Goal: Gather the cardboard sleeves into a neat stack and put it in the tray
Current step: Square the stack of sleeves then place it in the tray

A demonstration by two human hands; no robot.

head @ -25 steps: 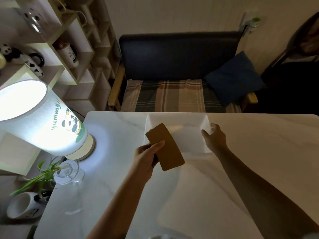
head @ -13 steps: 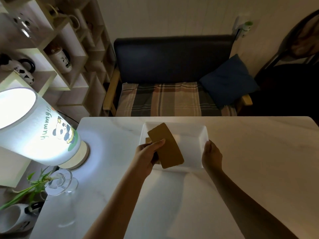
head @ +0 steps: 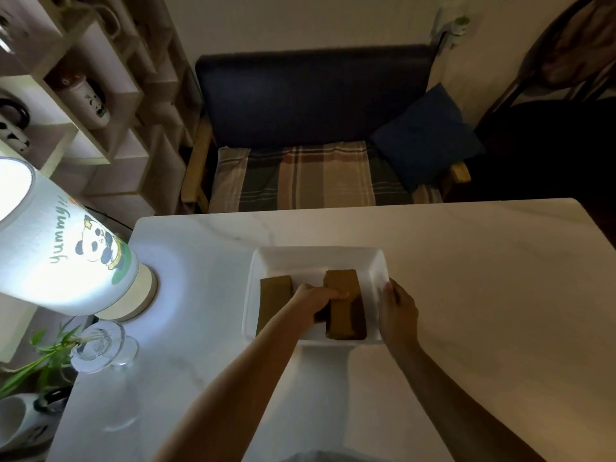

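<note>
White marble makes up the surface, and the white tray sits on it near its far edge, serving here as the landmark. Well to the left of the tray stands a lit lamp with a panda print on its shade, and nearer than the lamp a clear glass lies on the surface. Inside the tray, against its left wall, lies one brown cardboard sleeve. Just right of it the left hand reaches into the tray, its grip closed on a stack of cardboard sleeves, the fingers laid over the top of the stack; the stack rests in the right half of the tray, running lengthwise from the far side toward the near wall. At the tray's right rim the right hand holds the edge, its grip closed on the tray wall. Beyond the tray, past the surface's far edge, a dark bench seat with a plaid cushion is visible.
</note>
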